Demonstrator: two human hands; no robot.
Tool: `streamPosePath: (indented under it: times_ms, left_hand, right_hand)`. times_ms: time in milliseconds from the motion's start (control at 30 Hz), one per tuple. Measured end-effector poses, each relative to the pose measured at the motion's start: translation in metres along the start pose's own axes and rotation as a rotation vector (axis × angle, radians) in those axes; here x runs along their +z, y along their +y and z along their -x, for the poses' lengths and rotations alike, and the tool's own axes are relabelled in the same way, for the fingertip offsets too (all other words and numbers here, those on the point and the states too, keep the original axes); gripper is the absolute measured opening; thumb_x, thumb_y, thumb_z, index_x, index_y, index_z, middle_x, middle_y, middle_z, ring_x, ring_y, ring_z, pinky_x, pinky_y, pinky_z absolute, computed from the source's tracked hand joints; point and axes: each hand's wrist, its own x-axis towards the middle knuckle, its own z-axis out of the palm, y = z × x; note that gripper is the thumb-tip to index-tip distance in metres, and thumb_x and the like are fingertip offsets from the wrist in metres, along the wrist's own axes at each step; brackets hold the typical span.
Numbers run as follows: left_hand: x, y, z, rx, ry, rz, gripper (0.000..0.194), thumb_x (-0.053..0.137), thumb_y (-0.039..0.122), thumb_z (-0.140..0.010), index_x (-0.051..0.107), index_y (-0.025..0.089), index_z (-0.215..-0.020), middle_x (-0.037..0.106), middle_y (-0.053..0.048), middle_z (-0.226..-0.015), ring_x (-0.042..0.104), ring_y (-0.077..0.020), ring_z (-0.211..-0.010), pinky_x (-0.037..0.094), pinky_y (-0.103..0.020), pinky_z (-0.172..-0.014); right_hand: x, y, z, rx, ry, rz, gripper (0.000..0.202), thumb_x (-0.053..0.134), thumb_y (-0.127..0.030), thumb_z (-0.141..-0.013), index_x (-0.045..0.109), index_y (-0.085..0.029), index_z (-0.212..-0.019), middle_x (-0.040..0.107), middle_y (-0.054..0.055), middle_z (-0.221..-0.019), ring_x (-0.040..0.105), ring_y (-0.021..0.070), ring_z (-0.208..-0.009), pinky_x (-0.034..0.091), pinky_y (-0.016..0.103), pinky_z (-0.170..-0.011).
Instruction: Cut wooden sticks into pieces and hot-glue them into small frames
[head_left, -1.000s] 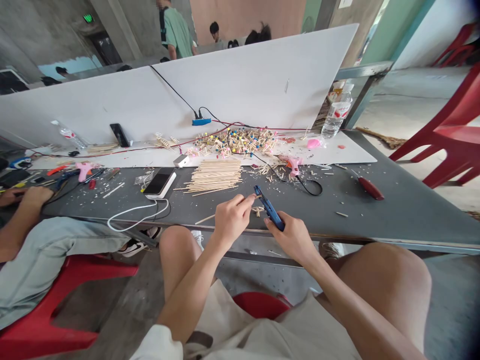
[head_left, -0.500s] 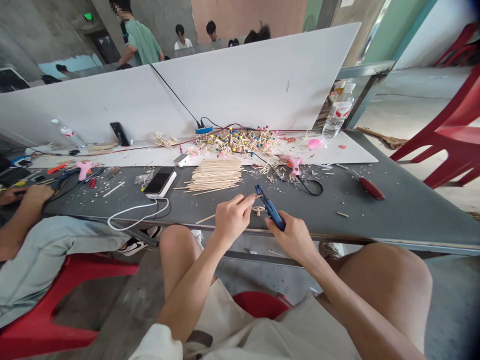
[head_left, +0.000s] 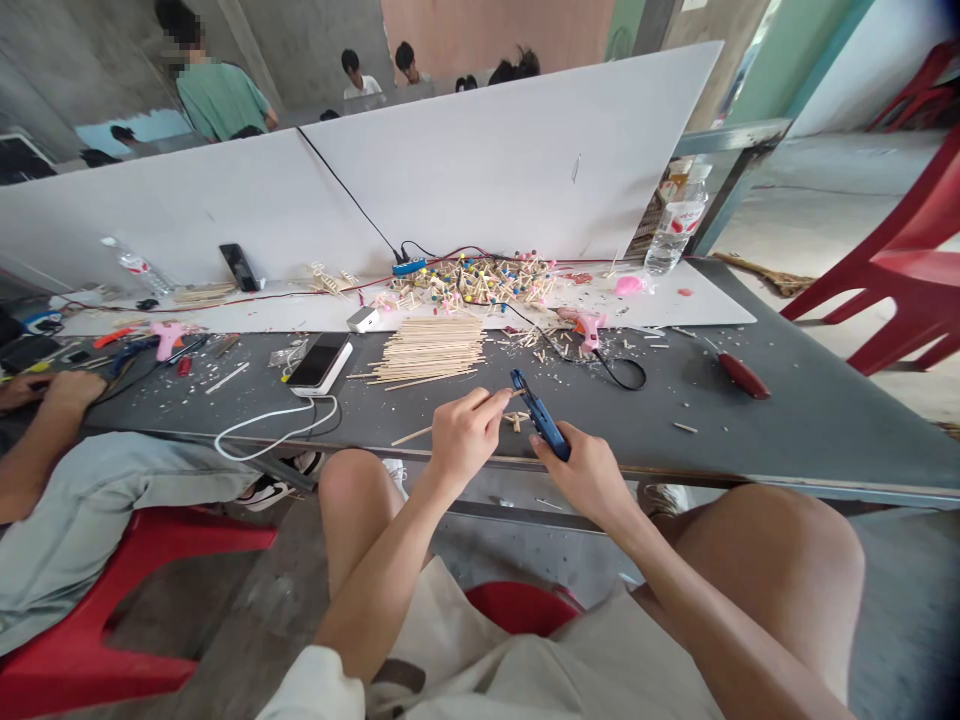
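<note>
My left hand (head_left: 466, 435) is closed around a thin wooden stick (head_left: 411, 437), whose long end sticks out to the left. The stick's other end reaches the jaws of a pair of blue pliers (head_left: 541, 415). My right hand (head_left: 589, 470) grips the pliers by the handles, jaws pointing up and away from me. Just behind and between my hands, a small piece made of short sticks (head_left: 516, 421) lies on the grey table (head_left: 645, 430). Beyond my left hand lies a bundle of wooden sticks (head_left: 431, 350).
A heap of short sticks with coloured balls (head_left: 480, 280) lies along the white board. A pink glue gun (head_left: 590, 330), a red-handled tool (head_left: 741, 376), a power bank with a phone (head_left: 321, 364) and a water bottle (head_left: 679, 225) stand around. A co-worker's hand (head_left: 75, 390) is at far left.
My hands, the stick and the pliers stay almost in place. In the background, a person in a green shirt has moved left.
</note>
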Motion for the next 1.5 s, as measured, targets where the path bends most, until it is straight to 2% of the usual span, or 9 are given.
streamPosePath:
  times_ms: [533, 833, 1133, 1367, 1500]
  left_hand:
    - [-0.0020, -0.0003, -0.0024, -0.038, -0.004, 0.071, 0.027, 0.049, 0.024, -0.099, 0.075, 0.025, -0.106, 0.068, -0.001, -0.075, 0.059, -0.0090, -0.062, 0.034, -0.023, -0.055]
    - [-0.0030, -0.0013, -0.0027, -0.069, -0.019, 0.099, 0.030, 0.046, 0.029, -0.100, 0.074, 0.024, -0.106, 0.070, -0.004, -0.078, 0.061, -0.0118, -0.064, 0.034, -0.024, -0.055]
    - [-0.0019, -0.0031, -0.0047, -0.174, -0.129, 0.225, 0.027, 0.045, 0.028, -0.101, 0.070, 0.020, -0.092, 0.074, -0.003, -0.080, 0.065, -0.0138, -0.068, 0.040, -0.024, -0.061]
    - [-0.0020, -0.0005, -0.0034, -0.122, -0.027, 0.178, 0.029, 0.046, 0.030, -0.101, 0.073, 0.019, -0.098, 0.067, -0.004, -0.071, 0.058, -0.0119, -0.061, 0.038, -0.023, -0.058]
    - [-0.0034, -0.0013, -0.0027, -0.042, 0.036, 0.121, 0.024, 0.049, 0.026, -0.099, 0.073, 0.020, -0.101, 0.069, -0.003, -0.077, 0.060, -0.0107, -0.065, 0.038, -0.023, -0.059]
  right_hand:
    - [0.0052, 0.0004, -0.0033, 0.024, -0.006, 0.083, 0.027, 0.050, -0.045, -0.089, 0.052, -0.024, -0.072, 0.055, 0.000, -0.056, 0.045, 0.0170, -0.053, 0.029, 0.026, -0.055]
    - [0.0074, 0.0014, -0.0047, 0.020, 0.011, 0.097, 0.026, 0.051, -0.043, -0.088, 0.052, -0.024, -0.071, 0.054, 0.000, -0.054, 0.044, 0.0167, -0.051, 0.029, 0.026, -0.054]
    - [0.0056, 0.0028, -0.0027, -0.031, 0.047, 0.066, 0.026, 0.054, -0.043, -0.087, 0.050, -0.023, -0.070, 0.053, -0.001, -0.055, 0.041, 0.0149, -0.052, 0.028, 0.026, -0.055]
    - [0.0030, 0.0013, -0.0006, -0.038, 0.037, 0.010, 0.029, 0.054, -0.046, -0.088, 0.050, -0.023, -0.071, 0.053, -0.003, -0.054, 0.041, 0.0136, -0.051, 0.028, 0.026, -0.054]
    - [0.0029, 0.0010, -0.0005, -0.041, 0.023, -0.006, 0.029, 0.055, -0.046, -0.088, 0.052, -0.023, -0.071, 0.053, -0.003, -0.055, 0.042, 0.0133, -0.051, 0.029, 0.025, -0.053]
